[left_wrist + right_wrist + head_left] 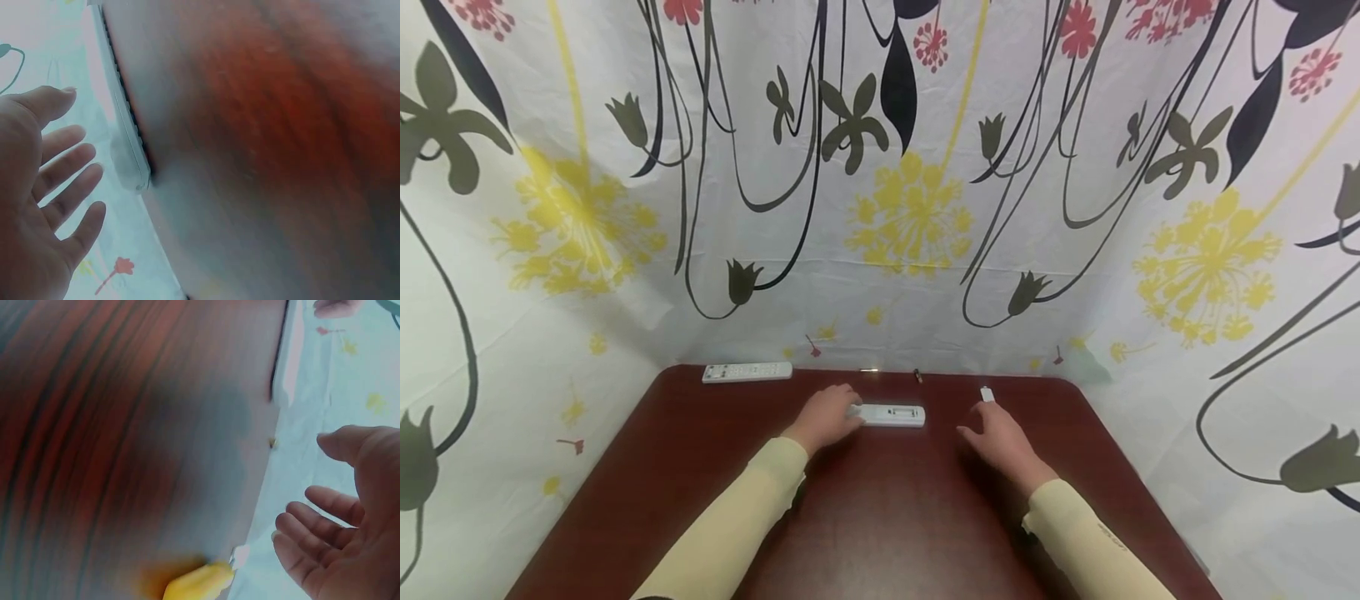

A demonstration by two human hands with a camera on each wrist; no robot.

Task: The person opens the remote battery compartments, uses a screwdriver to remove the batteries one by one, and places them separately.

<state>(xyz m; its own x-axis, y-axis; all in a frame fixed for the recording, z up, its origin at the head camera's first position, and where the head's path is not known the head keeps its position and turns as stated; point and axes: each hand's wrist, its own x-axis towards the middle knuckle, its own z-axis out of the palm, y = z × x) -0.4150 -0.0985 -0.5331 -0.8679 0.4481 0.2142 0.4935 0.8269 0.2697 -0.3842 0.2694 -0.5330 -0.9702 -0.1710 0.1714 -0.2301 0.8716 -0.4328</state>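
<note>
A white remote control [891, 415] lies face down on the table, its battery compartment uncovered. My left hand [827, 417] is at its left end, fingertips overlapping that end in the head view. In the left wrist view the left hand [47, 169] has its fingers loosely spread beside the remote [122, 119]. My right hand [1003, 442] is over the table to the right, right behind a small white piece [987, 394]. Its fingers look relaxed, with nothing between them in the right wrist view. A bright yellow rounded thing [200, 582] adjoins the white piece there.
Another white remote [747, 372], buttons up, lies at the back left of the dark red table [865, 517]. Two small batteries lie along the back edge, one shiny battery [868, 370] and one darker battery [917, 376]. A flower-patterned curtain [805, 308] hangs behind and beside the table.
</note>
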